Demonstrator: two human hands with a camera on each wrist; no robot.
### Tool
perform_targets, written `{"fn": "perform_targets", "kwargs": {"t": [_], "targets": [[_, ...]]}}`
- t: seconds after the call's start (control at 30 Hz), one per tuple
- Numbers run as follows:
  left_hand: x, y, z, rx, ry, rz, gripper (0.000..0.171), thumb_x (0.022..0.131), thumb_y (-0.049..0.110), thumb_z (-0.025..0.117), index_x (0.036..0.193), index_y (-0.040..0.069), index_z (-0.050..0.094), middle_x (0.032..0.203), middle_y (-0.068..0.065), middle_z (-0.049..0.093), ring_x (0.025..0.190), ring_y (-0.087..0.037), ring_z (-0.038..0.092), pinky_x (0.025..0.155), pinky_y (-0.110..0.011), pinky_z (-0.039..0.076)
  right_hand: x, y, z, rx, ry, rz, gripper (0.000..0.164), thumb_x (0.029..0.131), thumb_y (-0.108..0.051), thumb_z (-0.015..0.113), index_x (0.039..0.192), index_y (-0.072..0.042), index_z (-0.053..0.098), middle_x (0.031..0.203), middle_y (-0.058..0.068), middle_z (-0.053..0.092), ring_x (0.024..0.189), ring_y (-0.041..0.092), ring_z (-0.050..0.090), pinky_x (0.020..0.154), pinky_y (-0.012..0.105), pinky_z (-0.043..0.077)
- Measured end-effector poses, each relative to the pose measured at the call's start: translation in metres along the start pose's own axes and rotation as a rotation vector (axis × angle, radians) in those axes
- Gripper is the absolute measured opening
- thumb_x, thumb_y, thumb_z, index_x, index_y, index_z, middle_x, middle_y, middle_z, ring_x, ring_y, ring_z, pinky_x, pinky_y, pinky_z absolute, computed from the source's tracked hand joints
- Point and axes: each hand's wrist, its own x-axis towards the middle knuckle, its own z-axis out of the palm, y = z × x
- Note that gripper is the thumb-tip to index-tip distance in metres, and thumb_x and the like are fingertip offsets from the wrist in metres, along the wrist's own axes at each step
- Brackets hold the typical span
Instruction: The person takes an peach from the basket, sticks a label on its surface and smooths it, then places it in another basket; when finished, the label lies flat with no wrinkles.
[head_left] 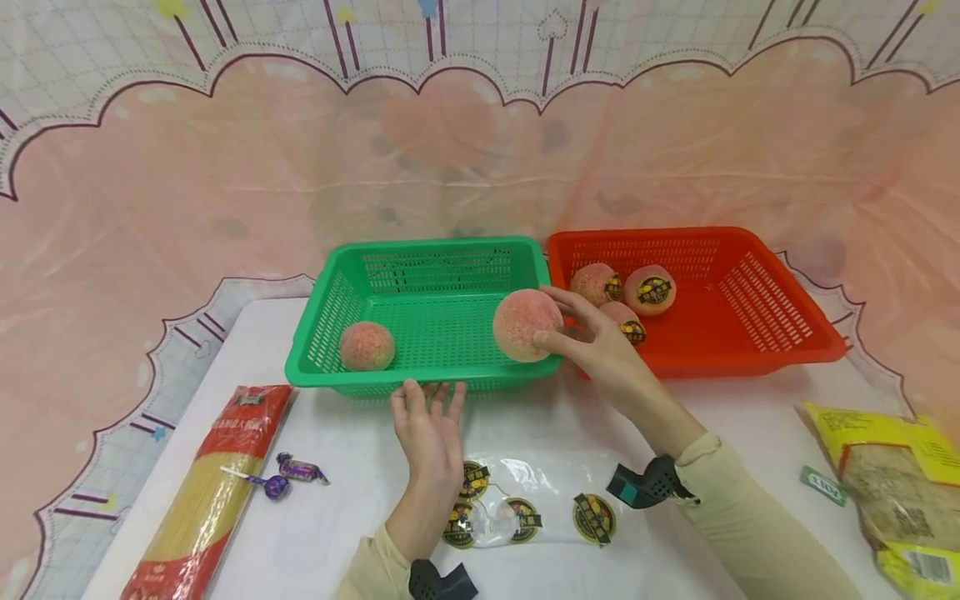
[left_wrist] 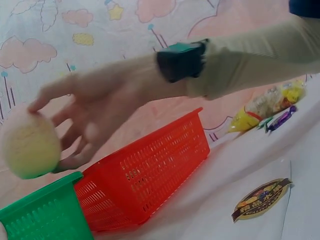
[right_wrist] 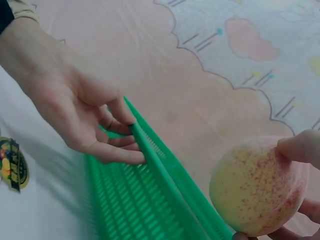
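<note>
My right hand (head_left: pixel 592 333) grips a pink-and-yellow peach (head_left: pixel 527 325) above the right end of the green basket (head_left: pixel 420 383). In the right wrist view the peach (right_wrist: pixel 257 185) shows red speckles, with fingertips around it. At the basket's front rim, my left hand (head_left: pixel 431 433) holds on; the right wrist view has this left hand (right_wrist: pixel 85 105) with its thumb at the rim and fingers against the outer wall. Another peach (head_left: pixel 367 346) lies in the basket's left end. Three peaches with black-and-gold stickers, one of them a pale peach (head_left: pixel 650 290), lie in the red basket (head_left: pixel 750 358).
Before the baskets lies a clear plastic sheet (head_left: pixel 540 475) bearing several round stickers. Left are a noodle pack (head_left: pixel 217 483), a purple lollipop (head_left: pixel 276 487) and a wrapped candy (head_left: pixel 302 469). A yellow bag (head_left: pixel 892 483) and a small green packet (head_left: pixel 823 486) lie right.
</note>
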Motion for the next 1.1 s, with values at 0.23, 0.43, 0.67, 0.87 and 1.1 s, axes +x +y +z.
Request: {"fn": "perform_targets", "kwargs": {"t": [0.23, 0.43, 0.67, 0.87, 1.1], "targets": [[0.002, 0.001, 0.001, -0.002, -0.014, -0.004, 0.018, 0.096, 0.029, 0.033, 0.096, 0.011, 0.033, 0.099, -0.006, 0.038, 0.098, -0.02, 0.046, 0.097, -0.04, 0.04, -0.029, 0.023, -0.014, 0.001, -0.007, -0.085, 0.058, 0.081, -0.028, 0.064, 0.131, -0.033, 0.037, 0.135, -0.008, 0.039, 0.125, 0.018, 0.039, 0.096, 0.039, 0.041], [0.003, 0.001, 0.002, 0.008, 0.002, -0.005, 0.016, 0.096, 0.029, 0.032, 0.094, 0.013, 0.034, 0.101, -0.008, 0.038, 0.1, -0.021, 0.046, 0.098, -0.042, 0.038, -0.05, 0.041, -0.019, -0.042, -0.055, -0.148, 0.059, 0.082, -0.021, 0.063, 0.133, -0.031, 0.035, 0.134, -0.009, 0.039, 0.124, 0.016, 0.04, 0.097, 0.036, 0.039], [0.001, 0.001, 0.0, 0.018, 0.01, 0.005, 0.019, 0.096, 0.029, 0.034, 0.097, 0.01, 0.033, 0.099, -0.007, 0.039, 0.099, -0.023, 0.046, 0.096, -0.038, 0.041, -0.058, 0.071, -0.014, -0.04, -0.136, -0.174, 0.06, 0.082, -0.017, 0.062, 0.134, -0.027, 0.034, 0.134, -0.006, 0.04, 0.122, 0.02, 0.042, 0.097, 0.043, 0.038], [0.003, 0.001, 0.0, 0.104, 0.019, 0.01, 0.023, 0.095, 0.031, 0.034, 0.099, 0.008, 0.035, 0.101, -0.008, 0.042, 0.096, -0.023, 0.051, 0.091, -0.035, 0.043, -0.047, 0.098, -0.003, -0.044, -0.161, -0.082, 0.063, 0.079, -0.023, 0.066, 0.133, -0.028, 0.034, 0.135, -0.002, 0.039, 0.119, 0.026, 0.044, 0.097, 0.039, 0.04], [0.003, 0.0, -0.004, 0.12, 0.01, -0.04, 0.015, 0.097, 0.025, 0.032, 0.095, 0.01, 0.036, 0.097, -0.007, 0.047, 0.088, -0.021, 0.055, 0.09, -0.039, 0.043, -0.048, 0.112, 0.006, -0.054, -0.161, -0.085, 0.066, 0.077, -0.022, 0.068, 0.133, -0.023, 0.033, 0.136, 0.004, 0.037, 0.122, 0.03, 0.042, 0.099, 0.042, 0.036]]}}
